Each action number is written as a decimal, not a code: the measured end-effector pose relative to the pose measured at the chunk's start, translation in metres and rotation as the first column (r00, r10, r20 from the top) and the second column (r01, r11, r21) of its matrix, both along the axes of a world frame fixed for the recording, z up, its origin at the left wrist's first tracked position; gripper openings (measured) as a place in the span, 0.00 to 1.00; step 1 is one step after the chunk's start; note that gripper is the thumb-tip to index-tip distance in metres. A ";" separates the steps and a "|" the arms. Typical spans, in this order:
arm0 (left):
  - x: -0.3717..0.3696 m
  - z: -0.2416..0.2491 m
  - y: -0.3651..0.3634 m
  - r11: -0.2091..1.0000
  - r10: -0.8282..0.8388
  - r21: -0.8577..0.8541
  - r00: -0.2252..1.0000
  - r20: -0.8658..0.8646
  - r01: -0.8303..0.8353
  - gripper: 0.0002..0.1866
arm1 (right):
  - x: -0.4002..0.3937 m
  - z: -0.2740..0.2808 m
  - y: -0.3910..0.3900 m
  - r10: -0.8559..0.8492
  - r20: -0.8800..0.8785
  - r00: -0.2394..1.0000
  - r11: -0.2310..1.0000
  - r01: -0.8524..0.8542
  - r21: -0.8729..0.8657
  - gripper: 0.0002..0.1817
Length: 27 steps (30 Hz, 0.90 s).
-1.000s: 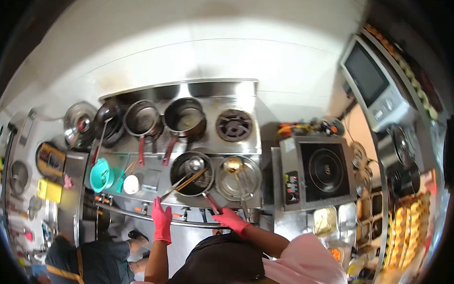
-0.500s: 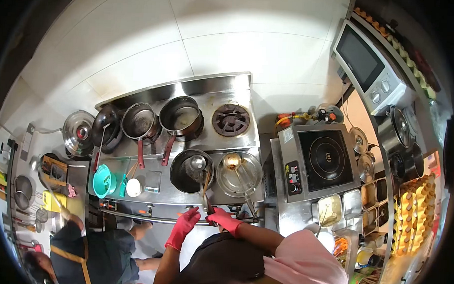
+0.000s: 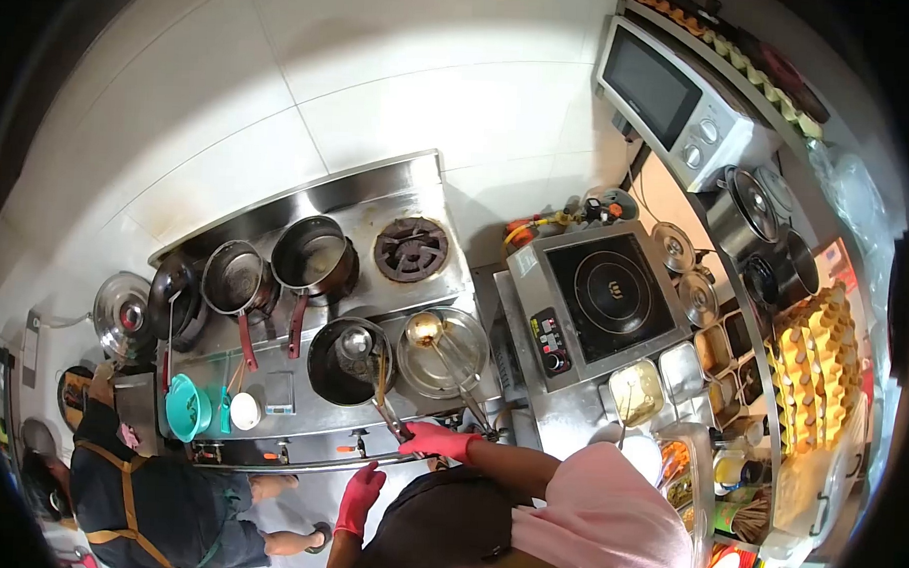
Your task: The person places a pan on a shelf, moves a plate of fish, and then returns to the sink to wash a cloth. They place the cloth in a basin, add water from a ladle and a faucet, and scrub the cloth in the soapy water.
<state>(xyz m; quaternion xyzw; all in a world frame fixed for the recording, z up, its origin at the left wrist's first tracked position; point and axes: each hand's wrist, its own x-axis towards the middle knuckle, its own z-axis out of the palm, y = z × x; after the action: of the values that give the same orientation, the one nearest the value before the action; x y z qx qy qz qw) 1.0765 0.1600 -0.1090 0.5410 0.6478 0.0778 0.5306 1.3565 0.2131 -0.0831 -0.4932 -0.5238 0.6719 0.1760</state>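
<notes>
My right hand (image 3: 441,442), in a pink rubber glove, is closed around the handle of a dark, deep frying pan (image 3: 323,373) at the counter's front edge. A metal ladle (image 3: 355,343) rests in the pan, beside a thin wooden-looking handle (image 3: 381,372). My left hand (image 3: 361,496), also pink-gloved, is apart from the pan, below the front rail, its fingers stretched out and holding nothing. To the pan's right sits a wide metal basin (image 3: 419,385) with a second, brown-stained ladle (image 3: 425,329) across it.
Several dark pots, including one saucepan (image 3: 315,259), stand left of a bare burner (image 3: 412,249). A teal bowl (image 3: 187,409) and white bowl (image 3: 245,411) sit left. An induction cooker (image 3: 614,295) stands right, beside food containers (image 3: 638,391). Another person (image 3: 147,494) works at far left.
The view has turned, shifting the stove leftward. My left hand has dropped away from the pan handle, while my right stays on it. The other person has moved, an arm now reaching toward the back.
</notes>
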 end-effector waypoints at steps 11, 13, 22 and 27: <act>-0.009 -0.046 -0.001 0.997 -0.028 -0.074 0.998 0.055 0.032 0.28 | 0.044 -0.083 -0.080 -0.114 0.289 0.950 0.927 -0.003 0.374 0.22; -0.020 -0.058 -0.006 0.988 0.065 -0.149 0.991 0.119 -0.046 0.28 | 0.051 -0.079 -0.093 -0.231 0.321 0.919 0.964 0.172 0.201 0.22; -0.141 -0.208 -0.041 0.637 -0.769 -0.078 0.625 -0.135 0.767 0.08 | 0.065 -0.045 -0.185 -0.555 0.459 0.694 0.787 0.616 0.020 0.29; -0.158 -0.231 -0.038 0.217 -0.966 0.262 0.245 -0.081 0.941 0.08 | 0.046 -0.047 -0.249 -0.768 0.479 0.425 0.447 0.891 -0.075 0.24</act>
<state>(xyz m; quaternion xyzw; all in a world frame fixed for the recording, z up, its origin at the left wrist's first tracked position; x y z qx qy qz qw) 0.9188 0.1217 -0.3398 0.8825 0.1366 -0.1540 0.4228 1.4023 -0.0356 -0.1297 -0.8282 -0.1129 0.4585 0.3020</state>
